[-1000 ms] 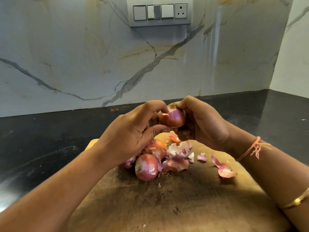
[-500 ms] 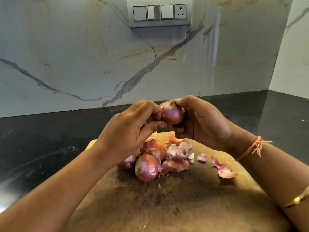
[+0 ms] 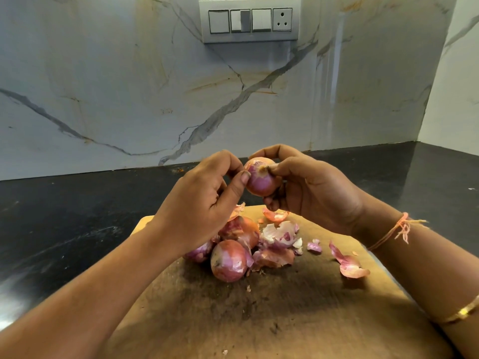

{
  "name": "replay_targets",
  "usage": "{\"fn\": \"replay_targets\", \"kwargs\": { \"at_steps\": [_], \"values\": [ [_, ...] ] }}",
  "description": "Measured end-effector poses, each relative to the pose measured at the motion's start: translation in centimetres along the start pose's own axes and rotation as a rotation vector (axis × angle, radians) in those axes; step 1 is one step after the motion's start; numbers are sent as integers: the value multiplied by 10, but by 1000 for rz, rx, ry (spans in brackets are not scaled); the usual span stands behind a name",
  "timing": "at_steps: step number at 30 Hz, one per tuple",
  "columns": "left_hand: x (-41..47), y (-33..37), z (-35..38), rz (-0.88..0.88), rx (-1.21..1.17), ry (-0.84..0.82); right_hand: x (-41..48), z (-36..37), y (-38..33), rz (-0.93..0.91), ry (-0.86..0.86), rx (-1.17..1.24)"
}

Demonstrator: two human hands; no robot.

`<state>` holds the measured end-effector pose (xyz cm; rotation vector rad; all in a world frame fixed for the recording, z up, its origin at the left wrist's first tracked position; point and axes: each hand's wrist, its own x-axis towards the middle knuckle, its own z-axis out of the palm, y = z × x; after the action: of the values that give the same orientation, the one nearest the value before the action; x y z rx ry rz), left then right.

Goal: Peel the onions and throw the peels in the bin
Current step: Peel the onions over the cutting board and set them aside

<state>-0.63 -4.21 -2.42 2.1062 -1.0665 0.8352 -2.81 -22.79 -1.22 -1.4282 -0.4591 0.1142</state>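
Orange thread (image 3: 399, 229), perhaps gold bangle (image 3: 464, 312); bare forearms.

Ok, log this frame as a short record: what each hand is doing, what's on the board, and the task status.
left hand: fingers pinching at skin on the held onion
right hand: gripping the held onion above the board
cutting board: wooden, on the dark counter
onions on board: a few, bunched together, skins partly on
loose peels: scattered on the board
bin: not in view
status: peeling under way, peels not yet binned
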Motion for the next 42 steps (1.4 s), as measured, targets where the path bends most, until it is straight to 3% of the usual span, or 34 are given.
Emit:
{"fn": "replay_targets", "kwargs": {
  "at_steps": [9, 15, 23, 36, 42],
  "values": [
    [2, -6, -4, -102, -15, 57, -1, -3, -1, -29, -23, 46],
    [1, 5, -3, -125, -160, 23, -1, -2, 0, -51, 23, -140],
    [1, 5, -3, -110, -65, 24, 0, -1, 3, -106, 32, -289],
    [1, -5, -3, -113, -16, 37, -2, -4, -1, -71, 22, -89],
    [-1, 6, -3, 71, -171, -55, -1, -4, -1, 1, 51, -59]
  ]
}}
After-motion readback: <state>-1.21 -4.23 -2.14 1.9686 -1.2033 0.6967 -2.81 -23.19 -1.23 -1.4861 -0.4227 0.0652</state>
